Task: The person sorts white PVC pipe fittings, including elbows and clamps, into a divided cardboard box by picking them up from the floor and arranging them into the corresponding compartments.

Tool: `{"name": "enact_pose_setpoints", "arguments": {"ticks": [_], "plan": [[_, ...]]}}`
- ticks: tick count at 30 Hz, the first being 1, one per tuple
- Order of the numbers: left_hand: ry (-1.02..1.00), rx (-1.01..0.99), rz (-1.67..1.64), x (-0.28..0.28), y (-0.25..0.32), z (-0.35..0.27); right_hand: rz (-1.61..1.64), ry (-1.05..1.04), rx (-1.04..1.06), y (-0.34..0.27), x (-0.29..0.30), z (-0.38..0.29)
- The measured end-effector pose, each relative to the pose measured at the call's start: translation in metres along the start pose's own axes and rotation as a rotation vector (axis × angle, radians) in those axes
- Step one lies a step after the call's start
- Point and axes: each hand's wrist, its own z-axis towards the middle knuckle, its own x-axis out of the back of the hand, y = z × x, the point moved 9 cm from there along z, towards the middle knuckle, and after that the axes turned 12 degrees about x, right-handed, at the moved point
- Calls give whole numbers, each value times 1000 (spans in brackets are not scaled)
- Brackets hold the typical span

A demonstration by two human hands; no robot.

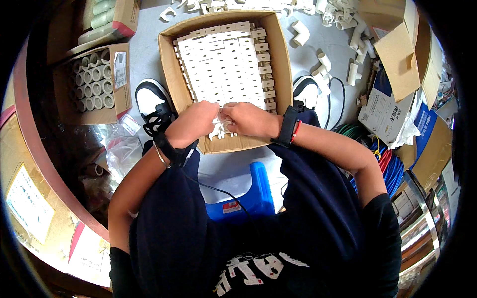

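An open cardboard box (287,74) stands on the floor between the feet. Rows of white plastic pipe clips (223,67) fill it, packed flat side up, with more clips on their sides along the right wall. Over the box's near end, my left hand (196,121) and my right hand (252,118) meet with fingers curled. Both pinch a small group of white pipe clips (220,130) whose open jaws face toward me. The fingertips partly hide these clips, so the exact grip of each hand is unclear.
Loose pipe clips (168,14) and white elbow fittings (300,33) lie on the floor. A box of pipe fittings (121,100) stands left, near a plastic bag (125,151). Coiled wires (395,173) and opened cartons (387,108) are right; a blue plastic stool (262,190) is below me.
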Motion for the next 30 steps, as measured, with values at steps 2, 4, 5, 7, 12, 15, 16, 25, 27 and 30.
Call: {"name": "enact_pose_setpoints", "arguments": {"ticks": [2,4,5,7,12,15,16,25,27,30], "plan": [[-71,57,40,-9,-4,2,-1,-1,-11,0,-1,0],[-97,50,53,-11,-4,3,1,-15,-6,2,-3,0],[-124,45,66,-14,-4,3,3,-28,-1,2,-4,0],[-128,40,78,-16,-4,3,13,-22,9,1,-3,0],[-128,29,62,-14,-2,1,43,1,28,0,-5,1],[-136,11,63,-16,-2,1,36,-18,6,1,-5,1],[-144,-2,86,-18,-2,2,46,-27,11,0,-5,0],[-182,41,169,-26,-7,1,48,-24,104,-2,-13,3],[-162,53,186,-23,-3,5,52,-20,87,1,-12,1],[-108,49,105,-17,2,7,23,-13,71,-8,-3,-4]]}}
